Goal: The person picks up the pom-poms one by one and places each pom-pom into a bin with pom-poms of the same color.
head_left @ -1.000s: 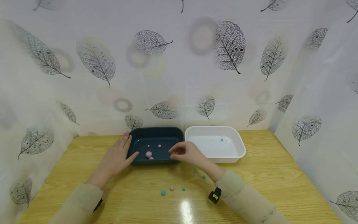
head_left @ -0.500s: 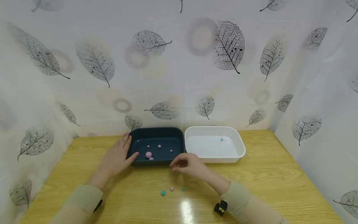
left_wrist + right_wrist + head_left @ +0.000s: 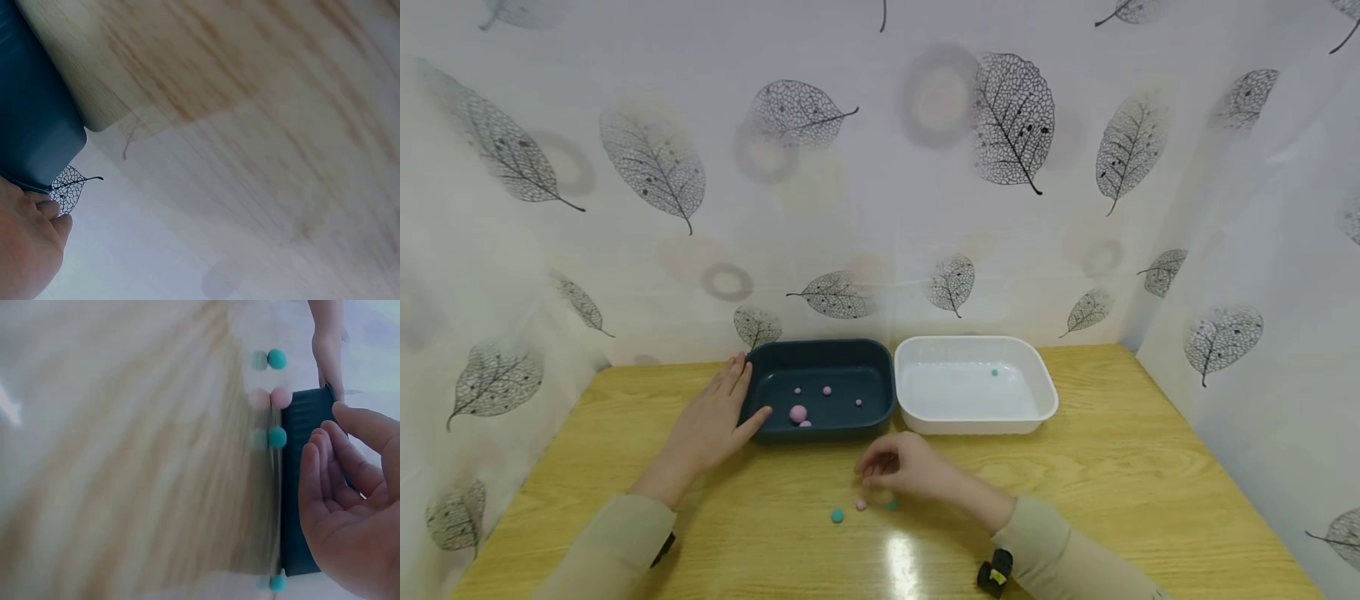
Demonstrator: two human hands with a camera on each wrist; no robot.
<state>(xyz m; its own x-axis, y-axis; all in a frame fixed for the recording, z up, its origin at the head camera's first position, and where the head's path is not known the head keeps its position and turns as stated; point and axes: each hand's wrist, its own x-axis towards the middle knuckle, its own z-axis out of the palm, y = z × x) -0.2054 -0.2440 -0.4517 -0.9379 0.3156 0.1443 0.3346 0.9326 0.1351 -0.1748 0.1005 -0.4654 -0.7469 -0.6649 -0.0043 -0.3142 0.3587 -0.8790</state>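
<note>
Five pink balls fill the dark tray, one teal ball the white tray; both hands empty, relaxed.

The right hand withdraws from over the dark blue tray toward the person and now hovers low above the counter, its loosely curled fingers just above the pink ball. The teal ball now lies partly under the fingers. A small pink ball now rests inside the tray. Two teal balls seen earlier beside the wrist are now hidden.
</note>
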